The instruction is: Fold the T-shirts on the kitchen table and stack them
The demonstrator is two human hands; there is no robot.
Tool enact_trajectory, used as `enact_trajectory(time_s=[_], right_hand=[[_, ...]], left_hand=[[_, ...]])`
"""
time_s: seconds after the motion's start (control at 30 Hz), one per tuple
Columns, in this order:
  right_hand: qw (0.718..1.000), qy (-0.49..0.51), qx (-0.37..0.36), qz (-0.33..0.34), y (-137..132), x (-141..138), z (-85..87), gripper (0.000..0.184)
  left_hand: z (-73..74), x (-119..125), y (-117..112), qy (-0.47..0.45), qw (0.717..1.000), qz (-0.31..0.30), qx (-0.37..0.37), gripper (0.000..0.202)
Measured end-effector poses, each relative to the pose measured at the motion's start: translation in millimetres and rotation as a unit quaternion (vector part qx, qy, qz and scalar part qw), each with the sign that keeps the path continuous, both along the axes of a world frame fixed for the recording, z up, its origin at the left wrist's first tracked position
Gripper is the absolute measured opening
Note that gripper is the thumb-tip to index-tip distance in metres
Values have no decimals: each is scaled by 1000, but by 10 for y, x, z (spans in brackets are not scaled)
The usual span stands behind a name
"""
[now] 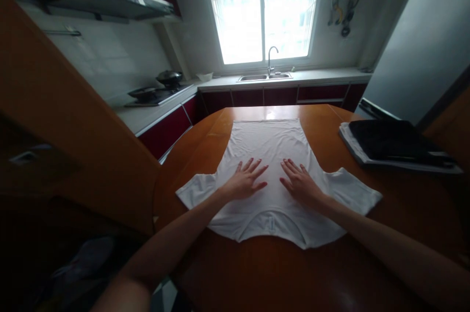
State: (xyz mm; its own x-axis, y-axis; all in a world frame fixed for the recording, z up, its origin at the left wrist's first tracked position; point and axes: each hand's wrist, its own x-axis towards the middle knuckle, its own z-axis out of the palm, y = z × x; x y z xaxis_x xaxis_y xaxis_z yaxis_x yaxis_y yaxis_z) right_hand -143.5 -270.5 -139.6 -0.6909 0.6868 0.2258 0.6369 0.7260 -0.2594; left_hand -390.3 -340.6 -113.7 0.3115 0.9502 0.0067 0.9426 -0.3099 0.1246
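Observation:
A white T-shirt point(270, 148) lies spread flat on a round wooden table point(257, 268), collar toward me and hem toward the window. My left hand point(246, 179) rests palm down on the shirt's chest, fingers spread. My right hand point(299, 180) lies flat beside it, a little to the right, fingers also stretched out. Neither hand holds anything. Both sleeves stick out to the sides.
A stack of folded dark and light clothes point(392, 145) sits on the table's right side. Beyond the table runs a kitchen counter with a sink point(265, 76) under a window and a stove with pans point(157, 91) at the left. A grey fridge point(422, 42) stands right.

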Motion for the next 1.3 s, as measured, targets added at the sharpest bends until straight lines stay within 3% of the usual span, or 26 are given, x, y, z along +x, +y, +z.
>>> enact_trajectory(time_s=[0.1, 0.2, 0.27, 0.37, 0.47, 0.57, 0.67, 0.73, 0.8, 0.9, 1.03, 1.3], right_hand=[[1000, -19, -5, 8, -47, 23, -75, 59], [1000, -6, 7, 0, -34, 27, -128, 59], [1000, 1, 11, 6, -8, 29, -151, 59], [1000, -2, 9, 7, 18, 37, -184, 57], [1000, 4, 14, -8, 29, 41, -210, 56], [1000, 8, 20, -22, 41, 41, -229, 56], [999, 7, 26, -21, 58, 41, -260, 54], [999, 9, 31, -19, 68, 41, -288, 52], [999, 13, 34, -18, 77, 41, -315, 51], [999, 20, 36, -19, 87, 41, -343, 49], [999, 19, 40, -21, 101, 49, -355, 49], [999, 15, 41, -19, 118, 51, -336, 49]], left_hand=[[19, 44, -33, -1, 998, -34, -51, 66], [29, -14, -11, -15, 999, -21, -33, 65], [26, -85, 17, -19, 1000, 4, -11, 63], [34, -207, 65, -11, 999, -3, -45, 63], [139, -425, 112, -58, 997, -11, -50, 61], [348, -848, 104, -117, 989, 84, -28, 54], [526, -1380, -24, -126, 959, 248, -44, 39], [558, -1663, -164, -117, 936, 328, -52, 27], [512, -1822, -307, -113, 921, 369, -62, 24], [356, -1852, -460, -121, 906, 397, -78, 36], [217, -1751, -554, -187, 905, 375, -78, 41], [319, -1647, -783, -311, 897, 304, 73, 27]])
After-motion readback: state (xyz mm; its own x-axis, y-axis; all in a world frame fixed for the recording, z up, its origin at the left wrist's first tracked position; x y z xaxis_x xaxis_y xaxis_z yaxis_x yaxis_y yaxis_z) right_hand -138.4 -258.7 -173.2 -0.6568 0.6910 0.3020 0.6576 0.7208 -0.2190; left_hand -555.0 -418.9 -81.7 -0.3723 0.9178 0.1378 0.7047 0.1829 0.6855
